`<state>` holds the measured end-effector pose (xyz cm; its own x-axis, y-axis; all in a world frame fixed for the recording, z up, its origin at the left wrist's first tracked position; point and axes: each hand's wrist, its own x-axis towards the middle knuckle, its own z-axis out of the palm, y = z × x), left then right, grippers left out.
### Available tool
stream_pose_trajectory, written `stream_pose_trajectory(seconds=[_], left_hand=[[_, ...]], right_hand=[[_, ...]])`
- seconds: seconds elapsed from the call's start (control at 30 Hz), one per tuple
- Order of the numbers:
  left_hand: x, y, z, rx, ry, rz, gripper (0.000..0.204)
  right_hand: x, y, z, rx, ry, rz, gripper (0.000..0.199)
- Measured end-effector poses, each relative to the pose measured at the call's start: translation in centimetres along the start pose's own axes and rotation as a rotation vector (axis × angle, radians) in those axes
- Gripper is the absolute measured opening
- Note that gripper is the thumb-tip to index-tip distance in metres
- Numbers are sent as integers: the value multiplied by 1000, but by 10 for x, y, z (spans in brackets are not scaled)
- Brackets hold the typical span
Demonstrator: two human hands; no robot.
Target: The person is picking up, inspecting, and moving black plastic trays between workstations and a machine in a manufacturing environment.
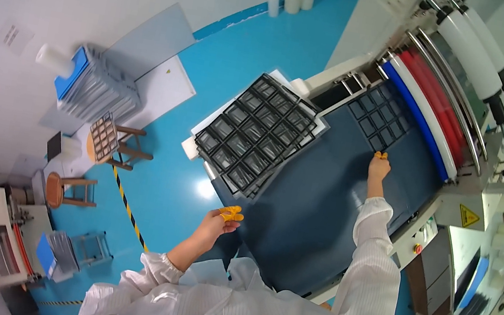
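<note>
Touching with the right hand (379, 171) the near end of a black grid panel (380, 117), lying just beyond its fingertips, near the blue roller (416, 117); cannot tell whether pinching or pressing. Holding nothing visible with the left hand (214, 224), with fingers slightly parted, near the stacked grids (256, 133) just beyond. Seemingly partway, with one panel laid out, many left stacked.

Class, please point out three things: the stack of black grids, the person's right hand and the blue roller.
Stack of black grids (256, 133): head view, middle of its top grid.
Right hand (379, 171): head view, back of the hand.
Blue roller (417, 122): head view, midway along its length.
</note>
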<state>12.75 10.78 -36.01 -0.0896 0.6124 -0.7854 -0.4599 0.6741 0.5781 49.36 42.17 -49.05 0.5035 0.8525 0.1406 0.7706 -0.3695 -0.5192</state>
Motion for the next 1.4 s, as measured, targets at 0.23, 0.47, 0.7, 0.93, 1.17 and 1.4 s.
stream_pose_trajectory(seconds=[0.23,0.47,0.7,0.93,1.17,1.4], left_hand=[[3,-10,-10,-210,11,21,35],[12,-10,-6,-320,-84,-11,36],[22,-11,-6,-342,-41,-44,35],[21,-5,-12,-296,-42,-6,34],[15,-7,-5,-276,-27,15,33],[-2,5,-4,-264,-63,67,30]], right_hand=[[39,16,-7,67,-345,283,39],[8,0,-38,463,-142,344,37],[-96,-52,-65,857,-393,222,31],[-223,-106,-91,774,-860,60,23],[-307,-140,-90,846,-1054,84,20],[-342,-172,-93,931,-1009,265,19]])
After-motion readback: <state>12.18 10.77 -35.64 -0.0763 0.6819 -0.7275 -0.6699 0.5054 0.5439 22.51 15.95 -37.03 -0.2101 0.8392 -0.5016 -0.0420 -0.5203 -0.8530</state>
